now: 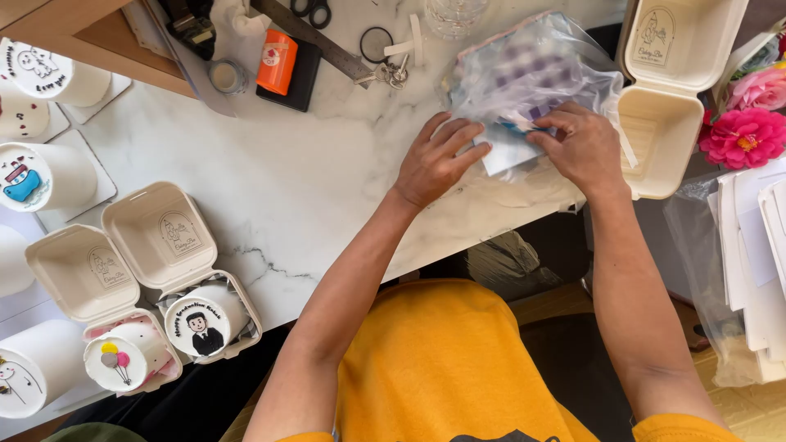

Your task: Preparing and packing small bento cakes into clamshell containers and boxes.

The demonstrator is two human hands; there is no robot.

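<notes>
White marble-patterned table [295, 180], smooth with thin grey veins, spans the view. On its far right edge lies a clear plastic bag [532, 74], crinkled and glossy, holding folded sheets in a purple and white check; a pale blue-white sheet [503, 151] shows at its mouth.

Left hand [438, 160] lies flat with fingers spread and lightly bent, pressing the bag's near edge and the pale sheet; it grips nothing firmly that can be seen. Right hand [581, 147] is curled, thumb and fingers pinched on the bag's mouth beside the sheet. Whether it holds the film alone or the paper within cannot be told.

Right of the bag, touching it, an open clamshell box [675, 98] of matt cream fibre stands empty, rounded at the corners, with a faint emblem in the lid. Two more such boxes [155, 245] sit open at the table's near left corner, each holding a small round white cake [205, 323] with a painted top. Plain cylinders of white cake on square boards [49, 176] line the left edge.

At the far edge lie a steel ruler [315, 37], a black pad with an orange block [278, 61] on it, a key ring [385, 61] and a tape roll [225, 76]. Pink flowers [745, 135] sit at far right, above stacked white papers [757, 254].
</notes>
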